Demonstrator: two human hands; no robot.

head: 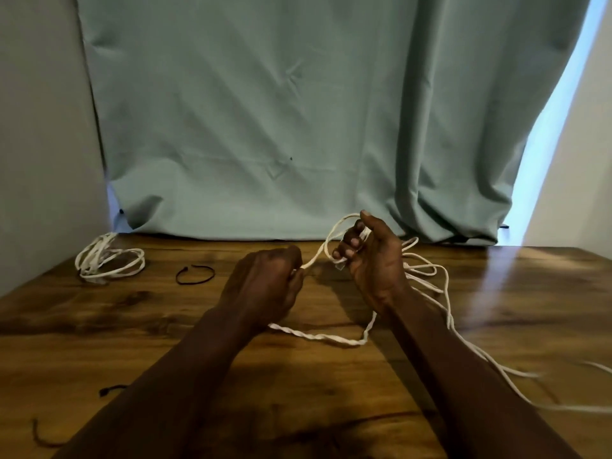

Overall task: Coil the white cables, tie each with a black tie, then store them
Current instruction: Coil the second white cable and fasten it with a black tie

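Observation:
My right hand [371, 260] is raised over the wooden table [132, 326], fingers curled round loops of a white cable [318, 337]. From those loops a strand runs to my left hand [265, 286], which grips it in a closed fist. More of this cable trails loose behind my right wrist and off toward the right edge. A second white cable [109, 258] lies in a loose coil at the table's back left. A black tie [195, 274] lies curved on the table beside that coil.
A teal curtain [265, 111] hangs right behind the table's back edge. Another black tie [112, 389] lies near my left forearm, and a dark strand [43, 435] sits at the front left corner. A grey wall closes the left side.

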